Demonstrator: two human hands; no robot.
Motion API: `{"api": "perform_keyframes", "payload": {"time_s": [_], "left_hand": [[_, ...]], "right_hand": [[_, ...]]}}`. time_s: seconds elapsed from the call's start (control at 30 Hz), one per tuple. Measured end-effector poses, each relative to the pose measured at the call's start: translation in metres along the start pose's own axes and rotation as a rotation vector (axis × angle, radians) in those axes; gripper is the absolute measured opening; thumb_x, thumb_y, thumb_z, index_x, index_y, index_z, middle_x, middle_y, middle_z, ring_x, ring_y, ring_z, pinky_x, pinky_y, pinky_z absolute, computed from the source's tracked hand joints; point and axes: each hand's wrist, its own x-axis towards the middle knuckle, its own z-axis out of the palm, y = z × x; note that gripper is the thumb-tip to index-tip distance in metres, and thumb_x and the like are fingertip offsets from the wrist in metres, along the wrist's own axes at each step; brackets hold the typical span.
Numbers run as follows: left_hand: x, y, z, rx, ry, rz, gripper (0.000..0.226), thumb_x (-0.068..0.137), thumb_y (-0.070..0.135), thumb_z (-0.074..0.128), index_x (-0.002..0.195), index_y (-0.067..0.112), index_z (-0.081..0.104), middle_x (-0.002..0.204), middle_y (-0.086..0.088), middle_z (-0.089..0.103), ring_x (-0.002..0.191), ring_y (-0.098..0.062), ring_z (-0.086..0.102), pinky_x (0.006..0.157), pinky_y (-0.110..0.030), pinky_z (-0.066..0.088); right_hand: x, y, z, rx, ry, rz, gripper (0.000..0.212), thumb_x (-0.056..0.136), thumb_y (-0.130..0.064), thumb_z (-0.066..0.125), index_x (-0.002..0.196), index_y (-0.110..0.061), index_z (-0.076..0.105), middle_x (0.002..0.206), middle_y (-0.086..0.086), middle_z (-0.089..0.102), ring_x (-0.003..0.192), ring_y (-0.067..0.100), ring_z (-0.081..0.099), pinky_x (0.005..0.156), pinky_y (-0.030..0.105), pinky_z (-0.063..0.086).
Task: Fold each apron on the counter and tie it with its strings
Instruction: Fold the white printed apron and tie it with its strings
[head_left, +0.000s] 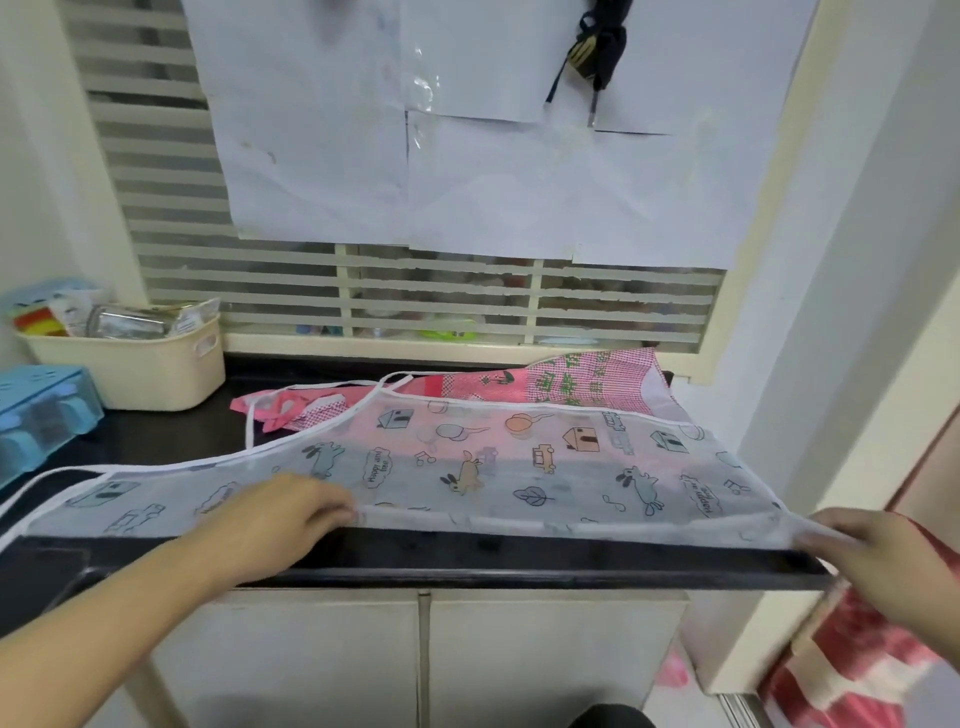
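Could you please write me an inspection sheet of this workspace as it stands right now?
Surface: black counter, bare along its front edge, over pale cabinet doors.
Job's things: translucent printed apron spread across the counter, white strings trailing left; pink patterned apron lies partly under it at the back.
Clutter: cream basket of small items and a blue plastic box at the left end.
Hands: left hand on the printed apron's near edge; right hand pinches its right corner.
Cables: nothing seen.
Surroundings: slatted window partly covered by white paper sheets; dark object hanging at the top.
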Motion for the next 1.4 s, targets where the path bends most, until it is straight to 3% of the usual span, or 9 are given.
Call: {"api": "perform_keyframes", "payload": {"time_s": [0.2,0.4,0.7,0.9,1.03,1.13,1.2,1.3,1.4], "left_hand": [[0.027,-0.004,-0.037,-0.067,0.030,-0.038,0.037,0.099,0.056,0.054,0.075,0.029,0.062,0.071,0.012,0.066,0.066,-0.005,0.061,0.071,-0.034,0.054],[0.086,0.018,-0.072,0.317,0.110,-0.077,0.034,0.106,0.055,0.036,0.077,0.039,0.044,0.074,0.014,0.058,0.074,-0.006,0.058,0.055,-0.027,0.040],[0.201,0.000,-0.027,0.377,0.121,-0.105,0.023,0.108,0.038,0.040,0.103,0.026,0.060,0.096,0.005,0.053,0.085,-0.021,0.053,0.078,-0.037,0.045],[0.226,0.028,0.032,0.220,0.291,-0.056,0.039,0.089,0.020,0.064,0.126,0.012,0.065,0.128,-0.013,0.058,0.116,-0.036,0.056,0.099,-0.048,0.047],[0.220,0.077,0.061,-0.129,0.011,0.056,0.055,0.105,0.056,0.038,0.158,0.042,0.033,0.172,0.005,0.014,0.160,-0.024,0.013,0.126,-0.062,0.017],[0.220,0.087,0.084,-0.060,-0.113,0.001,0.062,0.104,0.067,0.017,0.162,0.053,0.002,0.174,0.014,-0.009,0.161,-0.021,-0.011,0.126,-0.066,-0.005],[0.223,0.086,0.091,-0.021,-0.095,-0.018,0.063,0.103,0.068,0.011,0.162,0.053,-0.004,0.174,0.015,-0.011,0.161,-0.021,-0.013,0.124,-0.067,-0.008],[0.225,0.087,0.092,-0.003,-0.088,-0.031,0.063,0.102,0.069,0.009,0.161,0.053,-0.006,0.174,0.016,-0.011,0.161,-0.021,-0.014,0.124,-0.067,-0.010],[0.223,0.088,0.087,-0.107,-0.076,0.014,0.062,0.104,0.066,0.020,0.163,0.051,0.006,0.174,0.017,-0.008,0.161,-0.018,-0.014,0.126,-0.059,-0.013]], "right_hand": [[0.004,-0.009,-0.004,0.360,0.133,0.055,0.009,0.095,-0.004,0.072,0.093,-0.009,0.079,0.075,-0.005,0.079,0.061,0.002,0.072,0.058,0.011,0.052],[0.061,-0.007,0.016,0.229,0.155,0.063,0.015,0.101,-0.026,0.063,0.092,-0.023,0.074,0.081,0.003,0.076,0.080,0.024,0.072,0.071,0.036,0.056],[0.154,-0.013,0.061,0.078,0.108,0.106,0.040,0.103,-0.023,0.059,0.065,-0.020,0.045,0.060,0.002,0.043,0.058,0.023,0.046,0.057,0.034,0.033],[0.187,-0.007,0.101,-0.041,0.088,0.132,0.038,0.100,-0.028,0.061,0.070,-0.011,0.044,0.063,0.014,0.055,0.064,0.033,0.056,0.060,0.036,0.041],[0.198,-0.014,0.110,-0.133,0.082,0.170,0.037,0.099,-0.026,0.060,0.071,-0.007,0.045,0.065,0.014,0.056,0.066,0.033,0.054,0.063,0.037,0.044],[0.194,-0.034,0.110,-0.462,0.123,0.210,0.015,0.095,-0.020,0.058,0.089,-0.007,0.055,0.086,0.013,0.057,0.080,0.035,0.055,0.074,0.043,0.051],[0.187,-0.057,0.120,-0.649,0.231,0.076,0.036,0.086,-0.014,0.068,0.118,0.000,0.057,0.112,0.022,0.057,0.100,0.043,0.054,0.086,0.049,0.048],[0.147,-0.130,0.166,-0.310,0.152,-0.288,0.058,0.088,-0.013,0.071,0.142,-0.001,0.054,0.140,0.024,0.056,0.126,0.044,0.052,0.108,0.052,0.043],[0.096,-0.184,0.227,-0.215,-0.179,-0.472,0.055,0.107,-0.043,0.038,0.160,-0.030,0.035,0.168,0.003,0.031,0.154,0.024,0.026,0.128,0.043,0.018]]}}
